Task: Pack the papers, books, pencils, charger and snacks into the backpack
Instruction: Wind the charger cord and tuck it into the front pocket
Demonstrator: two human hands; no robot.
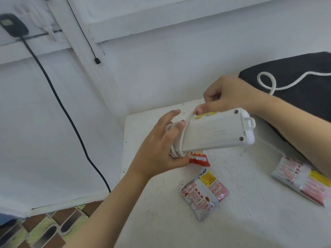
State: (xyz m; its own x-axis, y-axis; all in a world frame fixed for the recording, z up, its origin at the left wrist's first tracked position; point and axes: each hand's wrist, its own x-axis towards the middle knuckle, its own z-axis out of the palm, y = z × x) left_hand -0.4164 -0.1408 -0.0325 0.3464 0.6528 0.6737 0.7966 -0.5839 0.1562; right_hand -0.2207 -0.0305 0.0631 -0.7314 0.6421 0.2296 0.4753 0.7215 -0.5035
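A white charger block [216, 130] is held above the white table [250, 221], its back facing me. My left hand [161, 145] grips its left end, where the white cord [176, 151] is coiled round it. My right hand [227, 97] pinches a loop of that cord at the block's top edge. A red snack packet [199, 159] lies partly hidden under the block. A silver-and-pink snack packet [204, 192] lies in the middle of the table and another like it [302, 181] at the right. The black backpack [304, 86] with a white drawstring sits at the far right.
A white wall stands behind the table. A black cable [68, 113] hangs from a black plug [13, 25] at the upper left and runs down to the patterned tile floor [44, 228]. A thinner black wire [97, 60] dangles beside it.
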